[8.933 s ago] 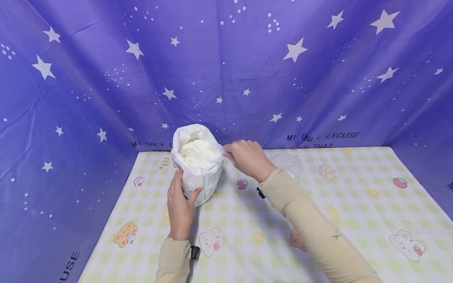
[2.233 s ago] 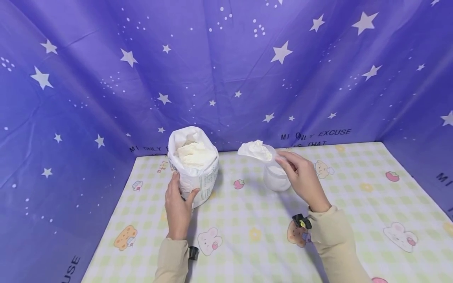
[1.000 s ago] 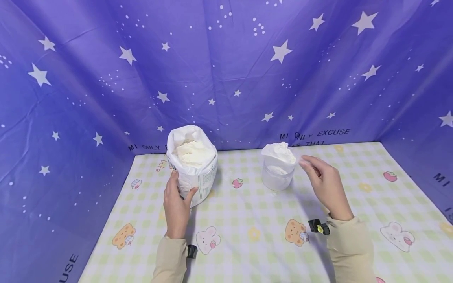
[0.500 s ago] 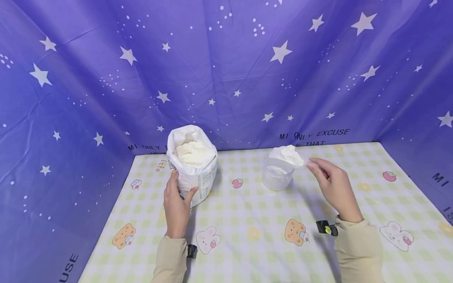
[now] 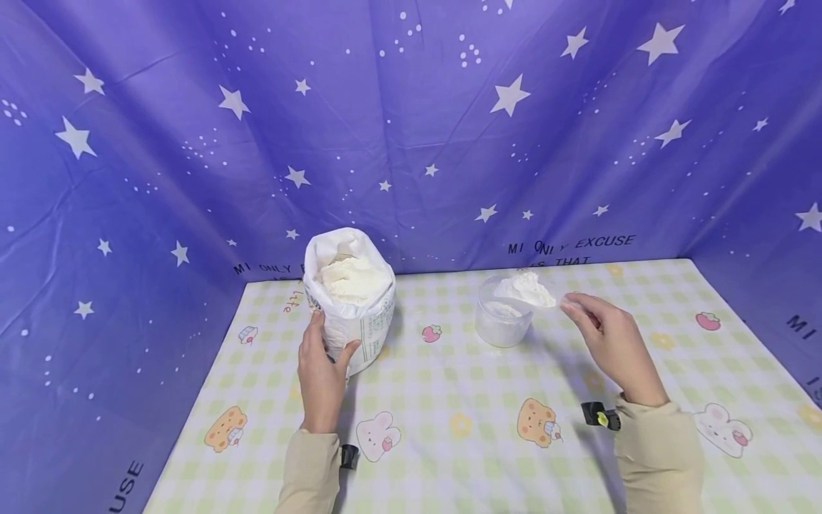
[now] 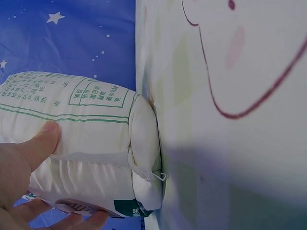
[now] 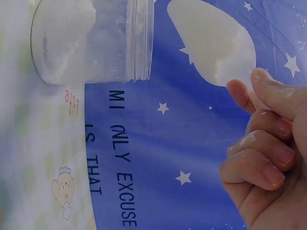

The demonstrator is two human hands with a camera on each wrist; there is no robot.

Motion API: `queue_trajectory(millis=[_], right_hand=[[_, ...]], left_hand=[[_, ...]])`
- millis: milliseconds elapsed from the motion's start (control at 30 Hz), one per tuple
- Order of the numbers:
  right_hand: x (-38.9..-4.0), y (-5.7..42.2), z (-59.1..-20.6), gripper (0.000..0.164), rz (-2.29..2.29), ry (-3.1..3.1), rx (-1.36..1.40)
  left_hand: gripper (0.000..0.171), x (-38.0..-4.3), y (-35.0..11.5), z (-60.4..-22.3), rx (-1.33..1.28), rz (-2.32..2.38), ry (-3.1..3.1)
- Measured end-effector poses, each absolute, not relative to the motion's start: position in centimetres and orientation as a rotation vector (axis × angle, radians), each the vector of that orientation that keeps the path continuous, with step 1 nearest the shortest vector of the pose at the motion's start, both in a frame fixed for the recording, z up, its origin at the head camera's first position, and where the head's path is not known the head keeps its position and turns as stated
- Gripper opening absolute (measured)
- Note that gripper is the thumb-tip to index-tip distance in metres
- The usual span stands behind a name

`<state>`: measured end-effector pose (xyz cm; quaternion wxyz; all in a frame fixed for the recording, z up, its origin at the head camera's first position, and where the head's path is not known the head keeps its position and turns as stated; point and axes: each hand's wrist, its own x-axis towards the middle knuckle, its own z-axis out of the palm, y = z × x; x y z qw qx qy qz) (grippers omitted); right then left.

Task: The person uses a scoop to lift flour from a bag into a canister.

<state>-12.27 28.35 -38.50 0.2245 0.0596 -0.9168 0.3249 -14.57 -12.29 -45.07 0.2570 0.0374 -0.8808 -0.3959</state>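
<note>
On the left of the table stands an opened white flour bag [image 5: 379, 335], its mouth rolled back and pale powder showing inside. My left hand [image 5: 323, 385] grips its near side; in the left wrist view the thumb [image 6: 44, 140] lies across the printed face and the fingers curl beneath. My right hand [image 5: 610, 343] pinches the handle of a translucent scoop [image 7: 211, 43] between thumb and index finger, the other fingers curled. Heaped white flour [image 5: 528, 288] fills the scoop, which is over the mouth of a clear round jar [image 5: 503, 330]. Some powder lies inside the jar.
A checked tablecloth [image 5: 443, 400] with cartoon prints covers the table. Purple star-patterned curtains [image 5: 411, 128] rise behind it and along both sides. Black straps [image 5: 600, 415] sit on both wrists.
From the bag's rim, my right hand has moved right with the loaded scoop. Over the last second it has shifted slightly right and lower above the jar. My left hand stays on the bag.
</note>
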Motion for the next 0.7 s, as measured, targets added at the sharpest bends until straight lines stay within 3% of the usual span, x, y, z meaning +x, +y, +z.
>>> queue_trajectory(millis=[700], right_hand=[[-12.30, 28.60, -37.95, 0.030, 0.863, -2.635, 0.199]], left_hand=[[0.077, -14.54, -12.29, -45.00, 0.095, -1.072, -2.385]])
